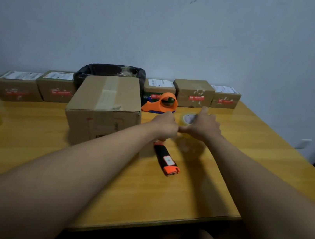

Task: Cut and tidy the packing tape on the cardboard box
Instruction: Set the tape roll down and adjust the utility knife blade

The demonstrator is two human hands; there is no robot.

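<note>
Both bare arms reached forward over the yellow wooden table (161, 197). The left hand (165, 125) was curled into a fist, its fingers closed, though what they pinched could not be told. The right hand (203, 124) touched it thumb to knuckle, with its fingers (204, 111) stretched forward and spread. Just below the left fingers lay a black and orange utility knife (166, 159) flat on the table. Left of the left fingers stood the large brown cardboard box (104, 109), closed, with a strip of clear packing tape (108, 95) running along its top seam. Beyond the fingers sat an orange plastic tape dispenser (162, 103), and a roll of yellowish tape (187, 118) lay partly hidden under the right hand.
</note>
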